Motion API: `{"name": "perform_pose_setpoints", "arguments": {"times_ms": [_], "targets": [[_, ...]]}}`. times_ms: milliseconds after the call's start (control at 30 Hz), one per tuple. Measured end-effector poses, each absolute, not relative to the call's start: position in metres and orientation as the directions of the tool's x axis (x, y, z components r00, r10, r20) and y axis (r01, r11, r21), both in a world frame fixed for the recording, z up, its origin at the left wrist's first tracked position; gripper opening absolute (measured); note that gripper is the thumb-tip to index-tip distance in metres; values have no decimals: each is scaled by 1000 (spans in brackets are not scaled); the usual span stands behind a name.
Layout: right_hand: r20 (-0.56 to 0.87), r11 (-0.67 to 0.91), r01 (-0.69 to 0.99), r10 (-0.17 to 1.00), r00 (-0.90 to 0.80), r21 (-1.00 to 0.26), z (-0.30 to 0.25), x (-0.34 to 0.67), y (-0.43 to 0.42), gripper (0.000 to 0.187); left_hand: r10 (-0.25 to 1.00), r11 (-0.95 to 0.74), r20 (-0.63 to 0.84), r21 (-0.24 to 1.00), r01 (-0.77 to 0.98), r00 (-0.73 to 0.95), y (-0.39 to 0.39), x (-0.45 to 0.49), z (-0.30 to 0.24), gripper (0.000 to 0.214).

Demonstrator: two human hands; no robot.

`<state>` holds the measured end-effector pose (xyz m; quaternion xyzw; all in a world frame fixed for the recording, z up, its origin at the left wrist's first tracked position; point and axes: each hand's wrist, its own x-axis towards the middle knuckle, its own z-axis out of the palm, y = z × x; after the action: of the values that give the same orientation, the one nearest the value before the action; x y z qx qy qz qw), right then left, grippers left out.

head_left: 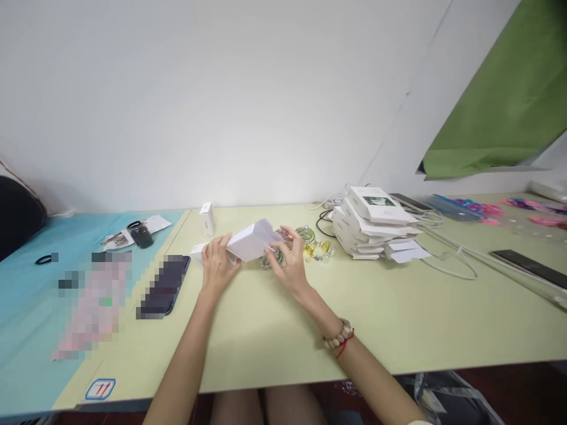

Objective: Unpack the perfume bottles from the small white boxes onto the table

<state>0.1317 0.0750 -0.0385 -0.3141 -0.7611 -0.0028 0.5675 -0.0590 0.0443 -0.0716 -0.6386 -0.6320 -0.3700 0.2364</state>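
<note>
A small white cardboard box (251,241) is held tilted above the table between both hands. My left hand (217,265) grips its left end with the fingers closed. At the right end, where a flap seems to stand out, my right hand (290,262) pinches the edge between thumb and fingers. What is inside the box cannot be seen. Another white box (197,252) lies partly hidden behind my left hand. Beyond the right hand are coiled green items (305,234) and small yellow and clear pieces (315,251).
One narrow white box (207,219) stands upright near the wall. Flattened white boxes (376,224) are stacked to the right, beside white cables (456,251). A dark phone (166,286) lies left, near a dark jar (140,234) on blue cloth (26,330).
</note>
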Motion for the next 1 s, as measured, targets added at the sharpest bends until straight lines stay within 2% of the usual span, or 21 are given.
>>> {"name": "perform_pose_setpoints", "arguments": {"times_ms": [133,233,300,367,500,567,600,667,733,800,833,933,1000], "targets": [[898,812,441,439,-29,-382,5,176,89,10,616,-32,768,251,968,-179,48,-63,-81,62],[942,808,495,324,81,-320,39,229,92,9,658,-13,736,220,975,-157,51,-66,-87,52],[937,767,539,303,173,-347,50,263,88,15,681,-10,719,197,980,-138,52,-67,-89,42],[917,724,566,349,191,-394,46,291,79,21,682,-5,716,211,977,-151,51,-66,-87,36],[807,611,642,591,20,-463,12,322,65,35,625,94,734,265,960,-264,46,-63,-84,37],[767,563,655,641,38,-503,2,333,63,50,601,154,737,273,950,-309,44,-62,-84,39],[772,552,646,629,92,-527,2,339,64,57,600,171,735,268,948,-316,43,-62,-85,39],[827,585,606,503,250,-539,13,356,71,58,611,182,730,247,952,-306,43,-63,-87,37],[879,665,587,249,408,-461,30,378,84,44,616,186,731,227,956,-294,43,-65,-88,36],[877,699,620,22,480,-357,45,404,103,32,612,190,736,218,957,-289,44,-65,-89,35],[872,695,628,-2,489,-351,49,417,113,30,611,190,738,216,958,-288,44,-65,-89,35],[878,640,622,193,438,-451,45,445,146,44,605,190,743,213,958,-286,44,-66,-90,35],[874,545,684,335,352,-485,35,456,166,49,604,186,746,211,960,-281,45,-66,-91,35]]}}
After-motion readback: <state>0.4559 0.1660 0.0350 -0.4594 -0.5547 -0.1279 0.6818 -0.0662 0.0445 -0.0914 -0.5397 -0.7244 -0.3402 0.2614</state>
